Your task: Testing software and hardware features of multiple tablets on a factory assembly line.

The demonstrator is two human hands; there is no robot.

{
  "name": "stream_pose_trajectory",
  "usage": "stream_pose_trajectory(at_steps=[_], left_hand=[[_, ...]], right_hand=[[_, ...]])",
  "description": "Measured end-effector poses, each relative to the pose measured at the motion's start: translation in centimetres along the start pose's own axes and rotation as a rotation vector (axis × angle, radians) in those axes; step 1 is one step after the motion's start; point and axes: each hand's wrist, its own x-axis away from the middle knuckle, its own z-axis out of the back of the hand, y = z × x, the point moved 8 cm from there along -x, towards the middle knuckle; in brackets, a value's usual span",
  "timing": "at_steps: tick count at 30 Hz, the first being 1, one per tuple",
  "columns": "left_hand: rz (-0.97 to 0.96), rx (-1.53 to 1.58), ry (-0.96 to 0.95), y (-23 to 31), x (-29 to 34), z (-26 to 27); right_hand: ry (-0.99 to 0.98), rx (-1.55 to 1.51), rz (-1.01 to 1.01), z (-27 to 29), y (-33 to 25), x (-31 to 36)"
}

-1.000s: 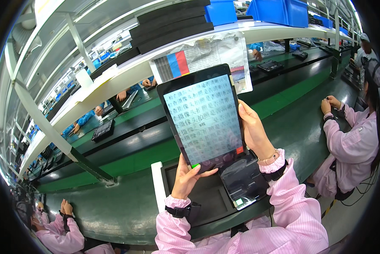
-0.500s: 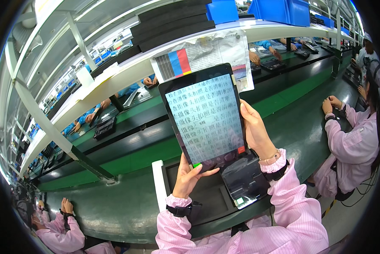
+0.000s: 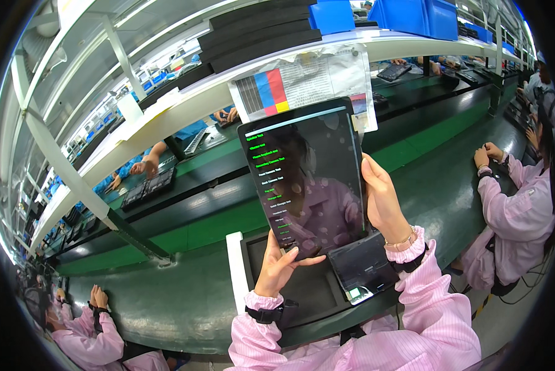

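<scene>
"One tablet (image 3: pixel 327 179): where was it?"

"Above the bench (image 3: pixel 172 309). Fingers (image 3: pixel 309 261) of the left hand (image 3: pixel 275 270) pinched its lower left corner; those of the right hand (image 3: pixel 385 201), its right edge."

"What mattered?"

"Steady, light edge pressure, I thought, with thumbs off the screen (image 3: pixel 317 207)."

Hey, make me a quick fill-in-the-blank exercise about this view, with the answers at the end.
1. The left hand holds the tablet near its lower left corner, and the right hand holds its ____ edge.
2. The striped sleeves on these arms are ____.
3. The plastic bins atop the shelf are ____.
4. A white bar lies along the black tray's ____ side.

Missing words: right; pink; blue; left.
</scene>
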Motion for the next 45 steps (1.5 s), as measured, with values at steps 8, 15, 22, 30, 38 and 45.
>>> stream_pose_trajectory(at_steps=[8, 15, 22, 30, 38, 45], left_hand=[[0.012, -0.637, 0.226, 1.7, 2.2, 1.0], [-0.142, -0.673, 0.514, 3.9, 1.8, 2.6], [-0.141, -0.638, 0.529, 3.2, 3.2, 3.2], [0.115, -0.629, 0.455, -0.7, 7.5, 3.5], [0.180, -0.665, 0.249, -2.0, 8.6, 1.2], [0.148, -0.791, 0.286, -2.3, 9.2, 1.2]], right_hand=[[0.070, 0.025, -0.060, 1.2, 2.2, 3.6], [0.083, 0.107, -0.100, 1.0, 4.5, 6.7], [0.066, 0.118, -0.113, 0.7, 4.5, 7.6], [0.087, 0.133, -0.057, 0.6, 2.5, 7.3], [0.081, 0.148, 0.042, -0.6, -0.4, 6.1], [0.059, 0.130, 0.040, -0.9, -0.5, 5.9]])
